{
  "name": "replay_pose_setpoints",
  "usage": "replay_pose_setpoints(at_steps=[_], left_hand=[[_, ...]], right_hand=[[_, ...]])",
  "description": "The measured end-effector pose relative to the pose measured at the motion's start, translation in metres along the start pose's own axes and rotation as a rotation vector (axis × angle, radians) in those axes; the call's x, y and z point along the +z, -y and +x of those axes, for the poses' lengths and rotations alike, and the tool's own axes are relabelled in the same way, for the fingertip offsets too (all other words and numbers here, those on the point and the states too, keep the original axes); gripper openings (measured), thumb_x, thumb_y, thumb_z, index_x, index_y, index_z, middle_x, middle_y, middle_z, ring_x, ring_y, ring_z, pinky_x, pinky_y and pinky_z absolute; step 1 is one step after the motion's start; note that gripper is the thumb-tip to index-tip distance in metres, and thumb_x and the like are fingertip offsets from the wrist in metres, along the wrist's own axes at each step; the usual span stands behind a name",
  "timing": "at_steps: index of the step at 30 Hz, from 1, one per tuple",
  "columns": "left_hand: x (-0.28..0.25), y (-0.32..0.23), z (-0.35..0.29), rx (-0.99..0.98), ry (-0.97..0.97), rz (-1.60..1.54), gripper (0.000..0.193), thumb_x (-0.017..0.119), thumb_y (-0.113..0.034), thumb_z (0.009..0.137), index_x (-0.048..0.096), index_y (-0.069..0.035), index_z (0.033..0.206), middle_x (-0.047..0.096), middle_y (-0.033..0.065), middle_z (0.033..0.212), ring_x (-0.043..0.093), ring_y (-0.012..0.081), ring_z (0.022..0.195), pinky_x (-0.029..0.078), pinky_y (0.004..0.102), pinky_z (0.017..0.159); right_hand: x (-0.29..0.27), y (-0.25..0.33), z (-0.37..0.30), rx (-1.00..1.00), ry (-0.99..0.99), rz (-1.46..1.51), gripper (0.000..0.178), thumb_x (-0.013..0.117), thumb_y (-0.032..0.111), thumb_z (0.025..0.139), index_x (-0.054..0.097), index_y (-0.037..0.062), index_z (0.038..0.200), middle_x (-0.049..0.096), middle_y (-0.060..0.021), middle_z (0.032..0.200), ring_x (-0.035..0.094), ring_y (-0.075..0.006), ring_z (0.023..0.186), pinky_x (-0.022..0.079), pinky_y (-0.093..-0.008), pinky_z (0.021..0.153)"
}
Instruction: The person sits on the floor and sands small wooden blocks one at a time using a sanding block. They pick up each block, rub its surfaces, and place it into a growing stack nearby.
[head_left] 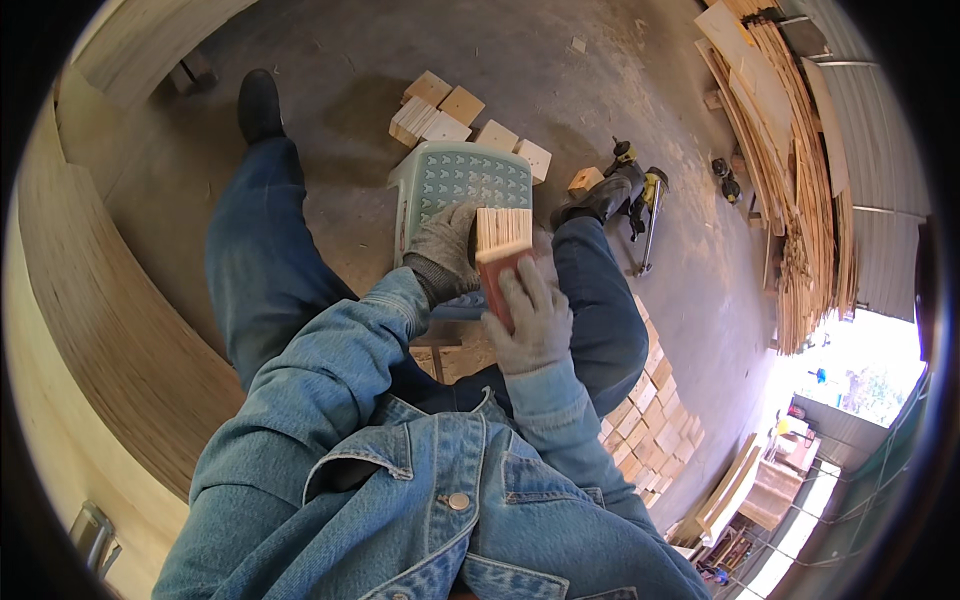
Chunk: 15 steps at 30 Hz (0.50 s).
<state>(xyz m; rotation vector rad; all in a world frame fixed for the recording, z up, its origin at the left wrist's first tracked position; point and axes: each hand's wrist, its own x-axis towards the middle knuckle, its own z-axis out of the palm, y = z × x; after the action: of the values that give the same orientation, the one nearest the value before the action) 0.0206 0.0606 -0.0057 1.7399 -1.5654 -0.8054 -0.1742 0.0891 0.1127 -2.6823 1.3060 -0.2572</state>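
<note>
My left hand [447, 245], in a grey knitted glove, is closed on the left side of a small stack of thin, pale wooden squares [504, 230]. The layered edges of the stack face up, over the near right part of a pale green plastic stool [470, 172]. My right hand [535, 318], gloved too, is closed on a reddish-brown flat block [496, 283] that looks like a sanding block. Its far end touches the near edge of the stack. Part of the block is hidden beneath my right fingers.
Several wooden blocks [462, 104] lie on the floor beyond the stool. A yellow and black power tool [648, 195] is beside my right shoe. Many stacked wooden pieces [650, 425] sit by my right leg. Long boards [790, 190] lean at the right wall; plywood [110, 310] stands left.
</note>
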Motion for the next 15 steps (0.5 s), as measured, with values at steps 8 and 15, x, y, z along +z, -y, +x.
replay_pose_setpoints(at_steps=[8,15], left_hand=[[0.002,0.001,-0.002,0.113,-0.152,-0.042,0.095,0.093,-0.045,0.067,0.048,-0.009,0.143,0.057,0.0205,0.133,0.056,0.0408,0.127,0.046,0.0493,0.113],[0.001,-0.003,0.000,0.093,-0.130,0.000,0.096,0.094,-0.040,0.063,0.048,-0.010,0.143,0.058,0.0200,0.133,0.056,0.0402,0.127,0.047,0.0475,0.113]], right_hand=[[0.004,-0.018,0.020,-0.046,-0.073,0.031,0.064,0.081,0.031,0.075,0.070,0.0186,0.137,0.057,-0.0067,0.152,0.059,-0.0399,0.122,0.051,-0.0546,0.101],[0.016,-0.058,0.137,0.176,-0.065,-0.022,0.064,0.080,0.037,0.081,0.068,0.0220,0.142,0.057,-0.0048,0.155,0.064,-0.0392,0.124,0.052,-0.0488,0.107]])
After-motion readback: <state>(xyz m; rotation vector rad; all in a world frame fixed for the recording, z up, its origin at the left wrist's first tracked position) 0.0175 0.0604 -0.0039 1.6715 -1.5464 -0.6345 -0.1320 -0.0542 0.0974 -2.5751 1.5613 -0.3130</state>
